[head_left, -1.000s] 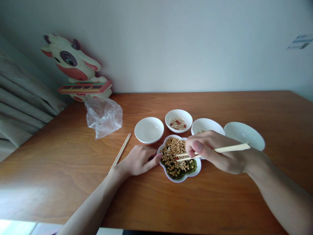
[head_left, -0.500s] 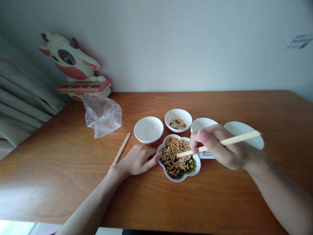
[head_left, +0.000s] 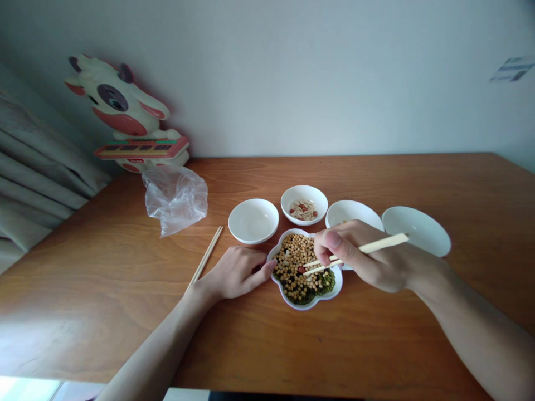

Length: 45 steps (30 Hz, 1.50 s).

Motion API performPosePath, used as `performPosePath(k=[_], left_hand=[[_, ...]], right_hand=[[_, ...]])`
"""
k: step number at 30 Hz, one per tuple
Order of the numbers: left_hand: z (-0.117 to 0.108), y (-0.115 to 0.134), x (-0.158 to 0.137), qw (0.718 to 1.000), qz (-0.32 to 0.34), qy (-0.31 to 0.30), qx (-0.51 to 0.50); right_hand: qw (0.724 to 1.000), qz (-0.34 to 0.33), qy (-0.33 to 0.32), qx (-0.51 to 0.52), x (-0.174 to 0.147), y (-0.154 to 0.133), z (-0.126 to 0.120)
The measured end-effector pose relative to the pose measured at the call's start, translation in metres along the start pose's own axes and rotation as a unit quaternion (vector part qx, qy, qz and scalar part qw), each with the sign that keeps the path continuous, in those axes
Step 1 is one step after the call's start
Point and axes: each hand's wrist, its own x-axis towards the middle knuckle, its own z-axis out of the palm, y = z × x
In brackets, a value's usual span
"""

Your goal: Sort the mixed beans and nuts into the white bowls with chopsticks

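My right hand (head_left: pixel 359 250) is closed round a pair of wooden chopsticks (head_left: pixel 382 243). Their tips are a little apart beside a reddish peanut (head_left: pixel 301 269) in the white flower-shaped dish (head_left: pixel 286 297). Yellow soybeans (head_left: pixel 297 248), green mung beans (head_left: pixel 328 283) and dark beans fill that dish. At its left rim, my left hand (head_left: pixel 238 273) grips the edge, thumb on top and the other fingers curled, partly hidden. Just behind the dish is a white bowl (head_left: pixel 304 192) with pale seeds and a few reddish peanuts inside.
Left of it sits a white bowl (head_left: pixel 253 221); two more white bowls (head_left: pixel 353 209) (head_left: pixel 418 228) stand to the right, partly behind my right hand. A second chopstick pair (head_left: pixel 207 253) lies by my left wrist. Farther back are a clear plastic bag (head_left: pixel 175 197) and a cow-shaped toy keyboard (head_left: pixel 142 147).
The chopstick tips have spread apart around the reddish peanut. My right hand has shifted slightly left, uncovering more of the right-hand bowls. My left hand stays at the dish rim.
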Motion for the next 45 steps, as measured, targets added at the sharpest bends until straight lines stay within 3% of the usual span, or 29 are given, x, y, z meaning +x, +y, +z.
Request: performPosePath(k=[7, 20, 32, 45], left_hand=[[0.0005, -0.0016, -0.0005, 1.000, 0.004, -0.001, 0.004], [0.0001, 0.0001, -0.0002, 1.000, -0.003, 0.003, 0.007], [0.0009, -0.0010, -0.0002, 1.000, 0.004, 0.002, 0.001], [0.0005, 0.0001, 0.0000, 1.000, -0.004, -0.003, -0.003]], right_hand=[[1.000, -0.009, 0.022, 0.020, 0.0016, -0.0025, 0.0007], [0.997, -0.066, -0.044, -0.010, -0.0002, -0.0037, -0.0019], [0.997, -0.075, 0.005, -0.012, 0.0001, -0.0020, -0.0006], [1.000, -0.005, -0.022, -0.019, -0.0041, -0.0017, -0.0019]])
